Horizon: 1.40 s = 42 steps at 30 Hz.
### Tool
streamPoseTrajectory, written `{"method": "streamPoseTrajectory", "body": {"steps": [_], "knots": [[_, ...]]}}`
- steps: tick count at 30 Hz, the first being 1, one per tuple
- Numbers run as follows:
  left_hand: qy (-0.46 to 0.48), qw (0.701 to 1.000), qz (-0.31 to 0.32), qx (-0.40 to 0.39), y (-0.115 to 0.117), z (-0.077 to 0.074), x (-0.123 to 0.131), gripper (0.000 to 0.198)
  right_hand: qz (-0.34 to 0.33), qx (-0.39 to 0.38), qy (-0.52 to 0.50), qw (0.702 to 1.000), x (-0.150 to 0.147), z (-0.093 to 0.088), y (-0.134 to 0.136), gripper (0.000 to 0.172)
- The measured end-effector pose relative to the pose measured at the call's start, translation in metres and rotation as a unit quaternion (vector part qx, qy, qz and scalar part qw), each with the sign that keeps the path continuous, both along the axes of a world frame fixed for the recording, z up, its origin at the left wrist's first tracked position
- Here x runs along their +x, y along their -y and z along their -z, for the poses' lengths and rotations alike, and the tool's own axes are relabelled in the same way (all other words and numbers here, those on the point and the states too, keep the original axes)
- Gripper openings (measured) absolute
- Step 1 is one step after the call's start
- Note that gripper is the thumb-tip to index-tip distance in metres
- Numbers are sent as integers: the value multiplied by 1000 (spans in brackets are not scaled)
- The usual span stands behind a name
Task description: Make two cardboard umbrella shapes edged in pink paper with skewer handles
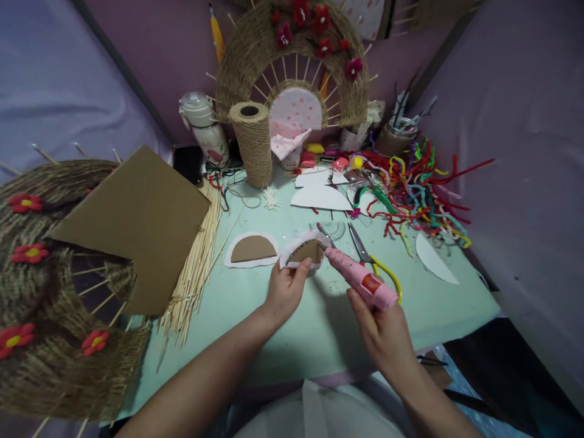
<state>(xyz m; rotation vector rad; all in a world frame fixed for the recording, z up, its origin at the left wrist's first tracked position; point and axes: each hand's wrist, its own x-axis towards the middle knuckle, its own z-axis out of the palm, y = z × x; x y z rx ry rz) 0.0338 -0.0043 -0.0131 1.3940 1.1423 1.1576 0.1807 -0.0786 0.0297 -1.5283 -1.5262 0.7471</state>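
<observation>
My left hand point(285, 289) pinches a small cardboard half-disc backed with white fabric point(305, 250), holding it just above the pale green table point(255, 316). My right hand point(381, 331) grips a pink glue gun point(360, 278). The gun's nozzle touches the right edge of the held piece. A second cardboard half-disc on white fabric point(252, 250) lies flat on the table just left of the held one.
Scissors with yellow handles point(371, 258) lie behind the glue gun. A bundle of wooden skewers point(194, 267), a large cardboard sheet point(141, 219) and a woven twine fan point(41, 292) fill the left. A twine spool point(253, 143), white paper shapes and pipe cleaners point(417, 182) sit farther back.
</observation>
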Motion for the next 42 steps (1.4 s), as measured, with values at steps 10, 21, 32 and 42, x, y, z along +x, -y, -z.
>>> {"method": "streamPoseTrajectory", "body": {"steps": [10,21,32,42], "knots": [[7,1000,3,2,0,2,0,26,41,-6,39,998,3,9,4,36],[22,1000,12,7,-1,-1,2,27,34,-6,39,999,2,8,6,33],[9,1000,19,-5,0,0,1,29,12,-3,35,999,0,7,6,31],[48,998,32,-40,-2,3,2,27,-8,-19,-22,1000,-3,-3,8,26]]}}
